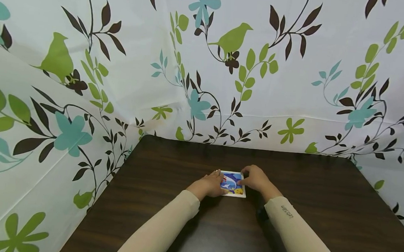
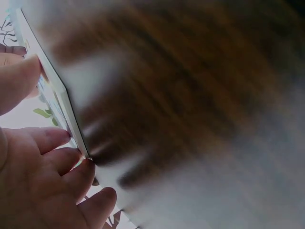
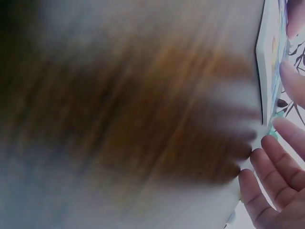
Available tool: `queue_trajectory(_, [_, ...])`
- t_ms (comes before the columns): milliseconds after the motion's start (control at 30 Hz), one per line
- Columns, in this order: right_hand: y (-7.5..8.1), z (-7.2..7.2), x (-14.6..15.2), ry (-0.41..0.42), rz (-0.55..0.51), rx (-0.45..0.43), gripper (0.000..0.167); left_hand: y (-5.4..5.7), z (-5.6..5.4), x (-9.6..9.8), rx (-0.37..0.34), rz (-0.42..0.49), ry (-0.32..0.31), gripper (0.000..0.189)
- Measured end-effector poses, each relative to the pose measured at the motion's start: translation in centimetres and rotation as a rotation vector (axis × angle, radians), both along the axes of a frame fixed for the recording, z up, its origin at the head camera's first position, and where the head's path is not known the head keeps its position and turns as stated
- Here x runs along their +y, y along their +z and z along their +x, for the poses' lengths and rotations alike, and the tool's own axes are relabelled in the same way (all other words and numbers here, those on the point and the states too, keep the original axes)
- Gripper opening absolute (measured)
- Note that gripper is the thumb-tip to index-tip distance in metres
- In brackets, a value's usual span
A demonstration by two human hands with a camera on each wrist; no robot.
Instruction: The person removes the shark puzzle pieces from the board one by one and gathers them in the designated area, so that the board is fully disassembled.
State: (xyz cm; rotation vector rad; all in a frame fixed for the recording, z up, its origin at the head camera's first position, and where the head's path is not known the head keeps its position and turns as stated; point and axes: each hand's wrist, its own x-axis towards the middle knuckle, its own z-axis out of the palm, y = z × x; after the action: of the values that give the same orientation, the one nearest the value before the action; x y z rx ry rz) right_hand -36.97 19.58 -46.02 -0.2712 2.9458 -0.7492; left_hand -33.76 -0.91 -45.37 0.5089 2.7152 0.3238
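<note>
A small square picture board [image 1: 231,182] with a white border and a blue, white and yellow picture lies flat on the table. My left hand [image 1: 211,184] rests along its left side, partly covering the picture. In the left wrist view the thumb [image 2: 19,83] touches the board's edge while the loosely straight fingers lie at another side. At the right side is my right hand [image 1: 257,180], its thumb reaching over the picture and its index finger at the far right corner. The right wrist view has its other fingers [image 3: 271,171] extended past the board, touching the tabletop.
The dark wood-grain table [image 1: 185,156] extends around the board on all sides. A white cloth [image 1: 131,77] printed with birds, leaves and flowers hangs behind and to the left. Light sleeves cover both forearms.
</note>
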Motion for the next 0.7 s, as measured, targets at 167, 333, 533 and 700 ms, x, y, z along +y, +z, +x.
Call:
queue_trajectory(167, [-0.01, -0.03, 0.06, 0.014, -0.005, -0.007, 0.049, -0.2, -0.06, -0.01, 0.009, -0.002, 0.006, 0.077])
queue_trajectory(333, [-0.02, -0.09, 0.14, 0.022, -0.004, -0.01, 0.048, -0.44, -0.14, 0.05, 0.011, 0.003, 0.008, 0.077])
queue_trajectory(533, [-0.12, -0.29, 0.07, 0.025, -0.004, -0.018, 0.049, -0.25, 0.03, 0.03, 0.005, 0.01, 0.014, 0.077])
queue_trajectory(700, [-0.24, -0.52, -0.07, 0.02, -0.008, -0.033, 0.051, -0.14, 0.07, -0.01, 0.002, 0.02, 0.024, 0.076])
